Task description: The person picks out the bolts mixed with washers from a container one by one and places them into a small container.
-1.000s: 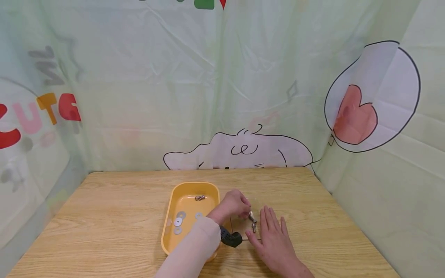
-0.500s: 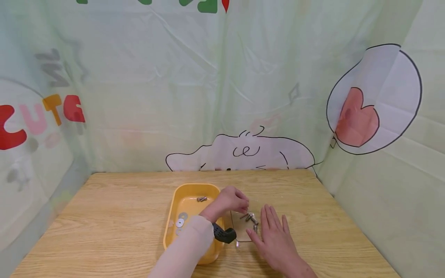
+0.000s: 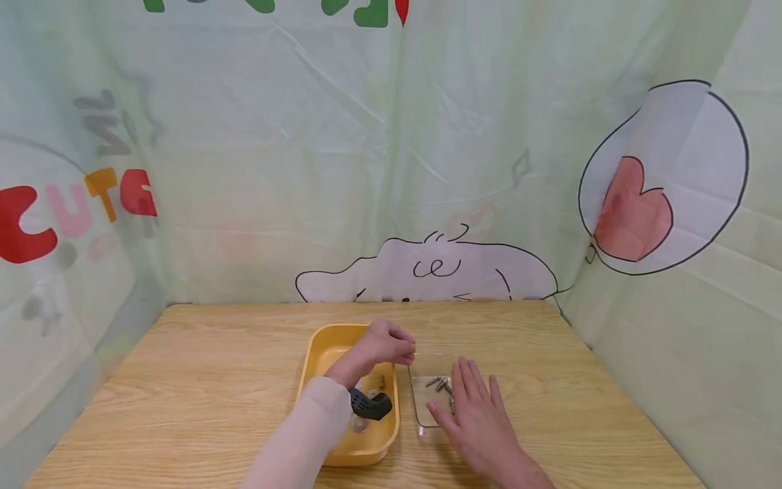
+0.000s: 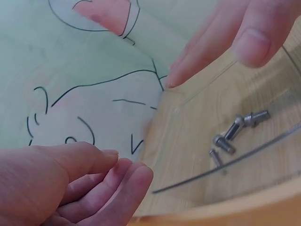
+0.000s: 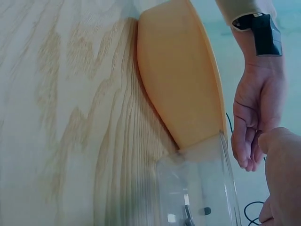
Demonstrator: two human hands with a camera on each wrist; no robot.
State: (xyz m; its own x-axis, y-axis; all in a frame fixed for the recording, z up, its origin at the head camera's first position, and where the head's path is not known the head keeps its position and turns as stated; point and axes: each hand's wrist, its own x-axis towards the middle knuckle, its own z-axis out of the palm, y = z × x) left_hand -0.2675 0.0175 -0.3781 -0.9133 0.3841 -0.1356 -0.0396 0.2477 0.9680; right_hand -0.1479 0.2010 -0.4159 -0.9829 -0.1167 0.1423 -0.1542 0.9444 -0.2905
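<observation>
My left hand [image 3: 386, 343] hovers at the far right part of a yellow tray [image 3: 393, 435], fingers loosely curled and thumb near the index finger. Nothing shows between those fingers in the left wrist view. To the tray's right stands a clear plastic box [image 3: 421, 414] with several metal bolts [image 4: 225, 141] lying loose in it. My right hand [image 3: 485, 421] is at the box's right side, its fingers straight and pointing away from me, its thumb over the near edge. Grey washers [image 3: 358, 424] lie in the tray, partly hidden by my left forearm.
A wooden table [image 3: 214, 380] carries everything. Behind it and at both sides hangs a pale green curtain [image 3: 244, 170] with cartoon drawings. A black wrist camera [image 3: 371, 405] on my left wrist juts out over the tray.
My left hand has moved left from above the box to the tray, leaving more bolts loose in the box. The right hand stays beside the box.
</observation>
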